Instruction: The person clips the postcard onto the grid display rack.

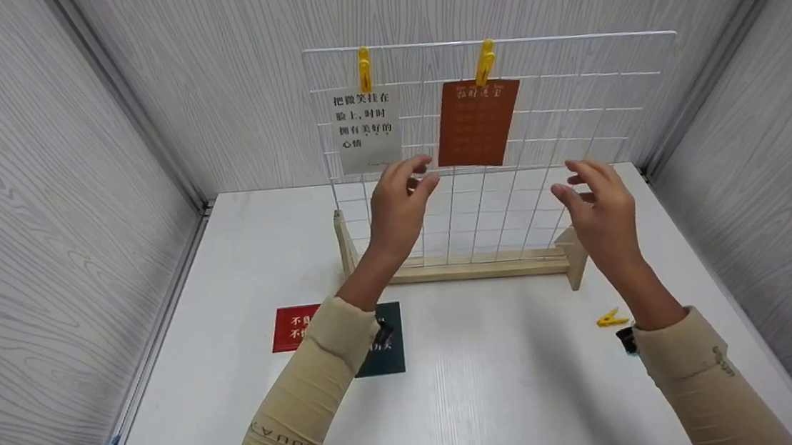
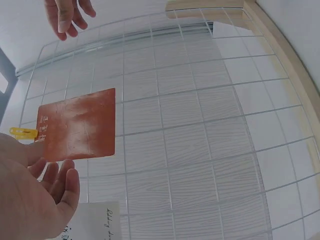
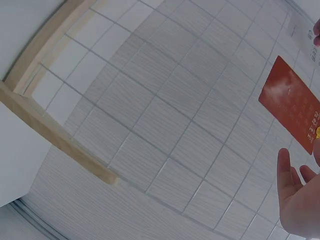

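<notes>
An orange-red card [image 1: 478,126] hangs on a white wire grid [image 1: 543,102], fastened at its top by a yellow clip [image 1: 485,61]. To its left, another yellow clip [image 1: 365,69] holds a white card [image 1: 370,154] with black lettering. My left hand [image 1: 398,204] is raised with loosely bent fingers, near the lower corners of both cards, holding nothing. Farther right, my right hand [image 1: 603,211] hovers before the grid, thumb and fingers apart with nothing between them. The left wrist view shows the orange-red card [image 2: 80,125] just beyond my left fingers [image 2: 70,182].
A red card [image 1: 294,326] and a dark green card [image 1: 392,355] lie on the table [image 1: 468,388], partly covered by my left arm. A loose yellow clip [image 1: 612,317] lies beside my right wrist. A wooden stand [image 1: 479,269] supports the grid; patterned walls surround the table.
</notes>
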Action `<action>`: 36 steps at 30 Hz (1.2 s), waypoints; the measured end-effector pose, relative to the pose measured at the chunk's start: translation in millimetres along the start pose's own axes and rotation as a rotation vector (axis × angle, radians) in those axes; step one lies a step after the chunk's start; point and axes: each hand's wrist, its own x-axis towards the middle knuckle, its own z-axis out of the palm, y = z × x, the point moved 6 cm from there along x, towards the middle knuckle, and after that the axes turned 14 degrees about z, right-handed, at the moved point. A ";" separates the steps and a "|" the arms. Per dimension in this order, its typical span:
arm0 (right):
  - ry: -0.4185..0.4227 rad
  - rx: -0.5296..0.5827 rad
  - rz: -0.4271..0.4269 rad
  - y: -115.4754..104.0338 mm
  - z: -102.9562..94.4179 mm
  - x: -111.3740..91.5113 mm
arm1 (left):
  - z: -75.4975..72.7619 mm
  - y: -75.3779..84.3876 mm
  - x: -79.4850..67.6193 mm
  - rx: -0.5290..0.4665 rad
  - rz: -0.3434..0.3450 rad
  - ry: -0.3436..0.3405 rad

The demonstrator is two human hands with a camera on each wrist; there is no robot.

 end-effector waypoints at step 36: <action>-0.375 -0.307 0.314 190.3 -17.9 -117.8 | -13.5 -146.8 -196.3 0.071 -0.449 -0.201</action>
